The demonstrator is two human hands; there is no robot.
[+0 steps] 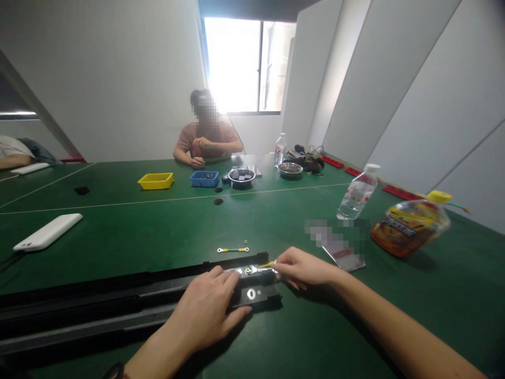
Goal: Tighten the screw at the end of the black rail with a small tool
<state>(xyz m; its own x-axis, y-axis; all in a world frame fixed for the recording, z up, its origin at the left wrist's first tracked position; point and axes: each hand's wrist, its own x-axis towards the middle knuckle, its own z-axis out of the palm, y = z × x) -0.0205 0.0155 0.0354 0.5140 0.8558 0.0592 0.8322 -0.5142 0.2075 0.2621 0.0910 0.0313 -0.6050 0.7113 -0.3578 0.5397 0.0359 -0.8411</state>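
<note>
A long black channel-shaped rail (158,288) lies across the near left of the table. My left hand (209,300) grips it near its right end, fingers over the top and thumb along the near side. At that end my right hand (302,267) pinches a yellow wire (267,265). A ring terminal (248,270) sits at the wire's inner end, inside the rail. A bright round hole or washer (251,294) shows on the near strip of the rail. Just beyond the rail lie a short green-yellow wire with ring ends (232,250) and a small brass nut (245,242).
On the green table (158,226) stand a yellow tray (155,182), a blue tray (204,179) and metal bowls (242,184). To the right are a water bottle (358,193), a tilted jug of orange liquid (410,226) and a phone-like slab (347,258). Another person (209,137) sits opposite.
</note>
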